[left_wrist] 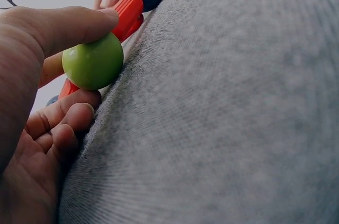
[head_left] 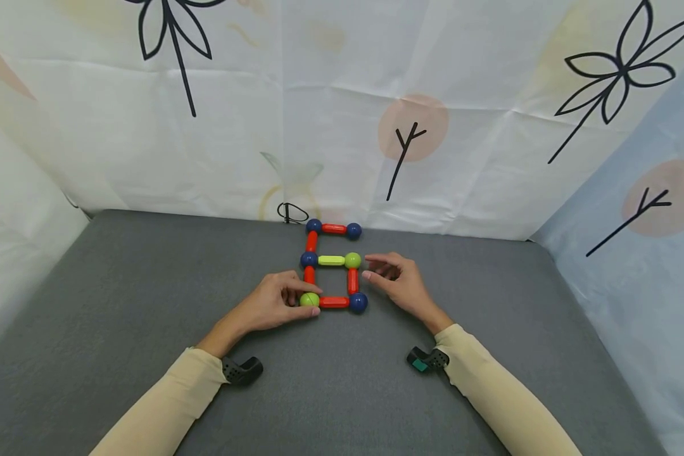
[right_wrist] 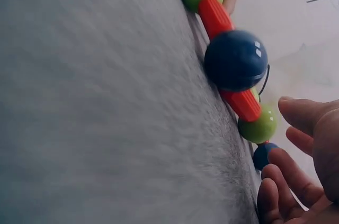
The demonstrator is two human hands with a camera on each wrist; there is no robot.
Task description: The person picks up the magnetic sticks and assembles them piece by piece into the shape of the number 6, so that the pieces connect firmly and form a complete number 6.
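Balls and rods of a magnetic building set lie joined on the grey table in a shape like a 6. My left hand pinches the lower-left green ball between thumb and fingers. From it a red rod runs to the lower-right blue ball. Another red rod leads up to a second green ball, which a lime rod links to a blue ball. Just right of that second green ball, my right hand hovers with loosely bent fingers, holding nothing.
At the top of the shape, a red rod joins two blue balls, close to the back edge of the grey table. Behind rises a white patterned cloth, with a bluish one at the right.
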